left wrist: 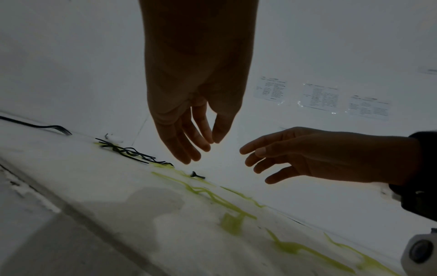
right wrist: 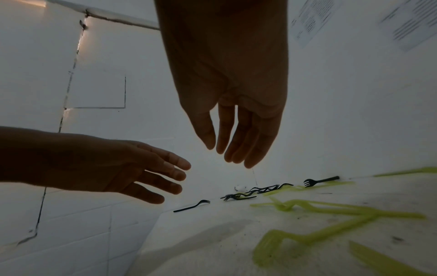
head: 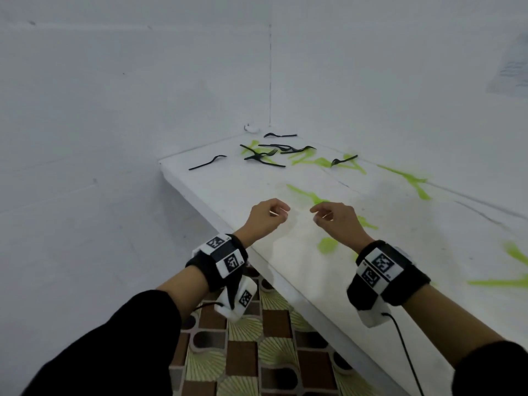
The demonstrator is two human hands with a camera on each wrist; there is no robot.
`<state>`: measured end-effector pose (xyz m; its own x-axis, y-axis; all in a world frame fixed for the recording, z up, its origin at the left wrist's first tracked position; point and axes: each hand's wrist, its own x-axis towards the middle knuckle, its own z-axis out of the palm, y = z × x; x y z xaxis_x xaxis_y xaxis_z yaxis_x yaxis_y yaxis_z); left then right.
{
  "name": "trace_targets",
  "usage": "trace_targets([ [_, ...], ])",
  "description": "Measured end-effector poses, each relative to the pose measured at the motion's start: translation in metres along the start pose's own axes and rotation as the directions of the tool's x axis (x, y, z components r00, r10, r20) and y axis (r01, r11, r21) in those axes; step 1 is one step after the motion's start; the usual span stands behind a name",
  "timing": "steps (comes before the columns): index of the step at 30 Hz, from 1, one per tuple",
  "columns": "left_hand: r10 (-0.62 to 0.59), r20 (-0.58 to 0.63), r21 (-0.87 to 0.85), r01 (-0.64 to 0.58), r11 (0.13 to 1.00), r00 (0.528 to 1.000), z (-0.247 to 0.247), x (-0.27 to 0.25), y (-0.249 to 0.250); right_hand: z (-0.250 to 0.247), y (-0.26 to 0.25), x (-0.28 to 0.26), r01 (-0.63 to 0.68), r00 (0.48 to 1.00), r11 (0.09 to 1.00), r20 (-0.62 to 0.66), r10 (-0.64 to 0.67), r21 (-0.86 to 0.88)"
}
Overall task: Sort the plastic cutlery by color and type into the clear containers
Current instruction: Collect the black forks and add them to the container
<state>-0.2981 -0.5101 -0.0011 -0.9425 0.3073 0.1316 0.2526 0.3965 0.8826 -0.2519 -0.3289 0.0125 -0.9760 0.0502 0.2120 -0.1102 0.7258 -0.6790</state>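
The left hand (head: 265,214) and the right hand (head: 337,220) are hovering side by side above the white bench (head: 243,190), fingertips pointing toward each other with a small gap between them. Both are holding nothing; from the wrist views the fingers are hanging loose and only lightly bent, and neither hand is touching the bench.

The black forks (head: 265,154) are lying well beyond the hands, at the far end of the bench near the corner where the two walls meet — several are crossing in a small tangle, one lone fork (head: 207,162) is lying nearer the bench's left edge, another fork (head: 344,160) is lying to the right of the tangle, and one more is lying closest to the corner. Green paint streaks (head: 411,178) are running across the bench top between the hands and the forks and off to the right.

The bench's left edge is running diagonally just beside the left wrist, dropping to a patterned floor (head: 251,352). The bench surface between the hands and the forks is lying bare.

Printed sheets (left wrist: 321,97) are hanging on the wall to the right of the bench — their text is too blurred to read. Black-and-white square markers are showing on both wristbands (head: 380,267).
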Motion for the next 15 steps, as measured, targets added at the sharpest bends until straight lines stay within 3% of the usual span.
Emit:
trace_targets([
  [15,-0.063,-0.072,-0.009,0.062,0.998,0.995,-0.085,0.142,-0.068,0.077,-0.020,0.185,0.048,0.994,0.999,0.099,-0.047,-0.008],
])
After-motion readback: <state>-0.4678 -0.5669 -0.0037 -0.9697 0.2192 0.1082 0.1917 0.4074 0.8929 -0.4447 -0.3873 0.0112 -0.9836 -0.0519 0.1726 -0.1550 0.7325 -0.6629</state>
